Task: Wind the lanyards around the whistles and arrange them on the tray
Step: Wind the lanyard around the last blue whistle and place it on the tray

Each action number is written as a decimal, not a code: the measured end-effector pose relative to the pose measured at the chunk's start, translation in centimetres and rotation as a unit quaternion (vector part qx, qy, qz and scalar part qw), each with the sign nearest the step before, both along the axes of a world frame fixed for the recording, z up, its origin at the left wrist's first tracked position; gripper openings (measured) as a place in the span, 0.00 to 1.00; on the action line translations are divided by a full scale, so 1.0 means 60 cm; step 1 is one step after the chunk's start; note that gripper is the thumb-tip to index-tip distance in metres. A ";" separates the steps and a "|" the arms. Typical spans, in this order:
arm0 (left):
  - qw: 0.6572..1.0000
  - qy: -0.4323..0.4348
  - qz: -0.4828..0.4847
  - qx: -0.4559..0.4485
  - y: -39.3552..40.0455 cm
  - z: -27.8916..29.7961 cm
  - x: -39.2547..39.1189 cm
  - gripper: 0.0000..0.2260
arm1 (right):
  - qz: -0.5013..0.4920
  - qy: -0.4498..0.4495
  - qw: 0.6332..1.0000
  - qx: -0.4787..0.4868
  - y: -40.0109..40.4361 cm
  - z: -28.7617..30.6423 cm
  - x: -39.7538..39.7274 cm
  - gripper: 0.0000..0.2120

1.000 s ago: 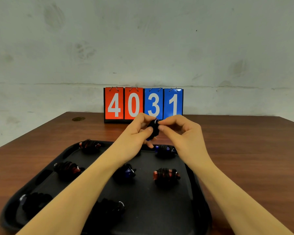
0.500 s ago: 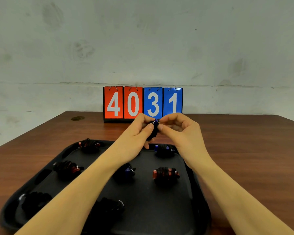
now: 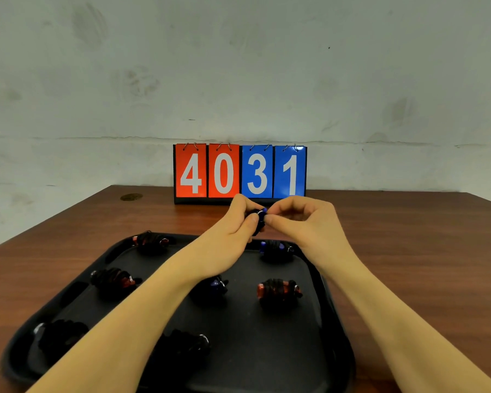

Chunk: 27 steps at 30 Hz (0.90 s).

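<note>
Above the far edge of the black tray [image 3: 332, 321] I hold a blue whistle [image 3: 259, 216] wrapped in black lanyard. My left hand [image 3: 233, 222] grips its body between thumb and fingers. My right hand [image 3: 301, 219] pinches its right end. Several wound whistles lie on the tray: a red one [image 3: 152, 241] at the far left, a blue one [image 3: 275, 248] at the far right, a red one [image 3: 114, 279] mid left, a blue one [image 3: 214, 286] partly under my left forearm, a red one [image 3: 278, 290] mid right, and two dark ones [image 3: 60, 334] [image 3: 186, 346] in the near row.
A flip scoreboard [image 3: 240, 173] reading 4031 stands at the back of the brown wooden table [image 3: 408, 251] against a grey wall. A small round metal disc [image 3: 131, 197] sits in the table's far left corner.
Both hands have stayed together over the tray's far edge with the whistle. The fingers have shifted slightly, and a blue tip of the whistle now shows between them.
</note>
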<state>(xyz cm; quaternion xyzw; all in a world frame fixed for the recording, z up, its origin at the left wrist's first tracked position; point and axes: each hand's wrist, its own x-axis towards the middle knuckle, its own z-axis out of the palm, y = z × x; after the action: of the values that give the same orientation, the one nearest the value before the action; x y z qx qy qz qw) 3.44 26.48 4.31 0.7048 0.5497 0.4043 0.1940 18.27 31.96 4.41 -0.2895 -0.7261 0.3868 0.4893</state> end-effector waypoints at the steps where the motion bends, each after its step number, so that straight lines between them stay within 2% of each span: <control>1: 1.000 0.002 -0.004 0.000 0.000 0.000 0.000 0.05 | 0.016 0.004 1.000 -0.018 0.001 0.001 0.001 0.03; 5: 1.000 -0.004 -0.025 0.001 -0.001 0.000 0.005 0.05 | 0.049 0.006 0.997 -0.054 0.003 0.001 0.003 0.03; 12: 0.999 -0.024 -0.031 -0.001 0.002 -0.004 0.010 0.07 | 0.010 0.033 0.999 -0.038 -0.004 -0.006 -0.010 0.04; 17: 1.000 -0.025 0.002 0.013 0.000 -0.004 -0.001 0.08 | 0.118 0.088 0.985 -0.085 0.000 -0.001 0.002 0.03; 19: 1.000 -0.024 0.002 0.014 -0.001 -0.003 0.001 0.07 | 0.134 0.096 0.982 -0.098 0.002 -0.001 0.004 0.05; 27: 1.000 -0.002 -0.020 0.003 -0.001 -0.005 0.004 0.07 | 0.026 0.003 0.999 -0.027 0.001 -0.005 -0.004 0.05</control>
<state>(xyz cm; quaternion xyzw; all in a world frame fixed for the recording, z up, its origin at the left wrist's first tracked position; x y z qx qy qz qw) 3.70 26.43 4.01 0.7152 0.5339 0.4035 0.2014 18.05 32.00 4.13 -0.2827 -0.7213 0.4193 0.4733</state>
